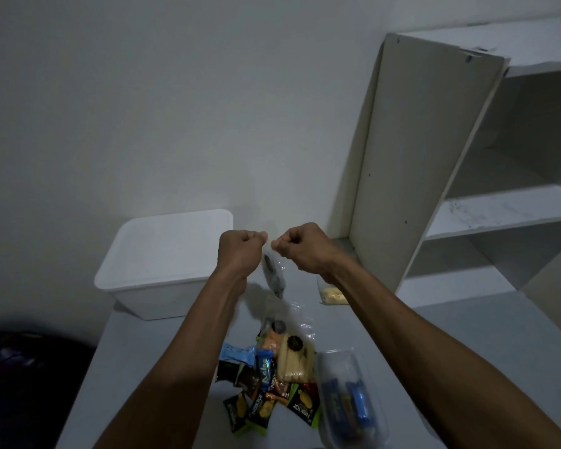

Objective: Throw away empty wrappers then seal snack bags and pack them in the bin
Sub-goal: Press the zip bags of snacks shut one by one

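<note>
Both my hands are raised above the table, fists close together. My left hand [240, 251] and my right hand [300, 246] each pinch the top edge of a small clear snack bag [272, 275], which hangs blurred between them with dark pieces inside. Below, a heap of snack packets [266, 380] lies on the table: clear bags of pale biscuits, blue wrappers, dark green-and-black wrappers. A white bin [162, 267] with its lid on stands at the back left of the table.
A clear plastic container [350, 403] holding blue-wrapped snacks sits at the front right. Another small bag of yellow snacks [332, 294] lies near a white shelf unit [434, 163] on the right. A dark shape fills the lower left beside the table [136, 367].
</note>
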A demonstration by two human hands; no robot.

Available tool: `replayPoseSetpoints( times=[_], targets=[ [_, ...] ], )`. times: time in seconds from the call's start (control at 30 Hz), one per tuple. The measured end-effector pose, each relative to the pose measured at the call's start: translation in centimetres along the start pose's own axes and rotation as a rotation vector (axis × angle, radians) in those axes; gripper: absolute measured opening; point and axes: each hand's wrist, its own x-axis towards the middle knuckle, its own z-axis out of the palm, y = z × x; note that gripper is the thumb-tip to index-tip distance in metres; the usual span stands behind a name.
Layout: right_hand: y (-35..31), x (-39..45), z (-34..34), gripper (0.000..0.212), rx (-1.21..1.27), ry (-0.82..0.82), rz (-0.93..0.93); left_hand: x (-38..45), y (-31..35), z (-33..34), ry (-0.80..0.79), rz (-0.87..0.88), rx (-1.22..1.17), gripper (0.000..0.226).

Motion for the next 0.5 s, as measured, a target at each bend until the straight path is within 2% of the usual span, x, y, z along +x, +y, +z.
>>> replayPoseSetpoints(
  times=[0.23, 0.4, 0.5],
  targets=[
    [0.6, -0.2, 0.9, 0.019, 0.089, 0.081, 0.030, -0.6, -0.2, -0.2, -0.114, 0.018, 0.133, 0.008],
    [0.6, -1.0, 1.0, 0.024, 0.130, 0.007, 0.044, -0.9, -0.6, -0.4, -0.096, -0.028, 0.033, 0.009],
    [0.9, -1.2, 1.4, 0.023, 0.099, 0.033, 0.043, -1.0, -1.0, -0.5, -0.089, -0.079, -0.007, 0.006]
  ],
)
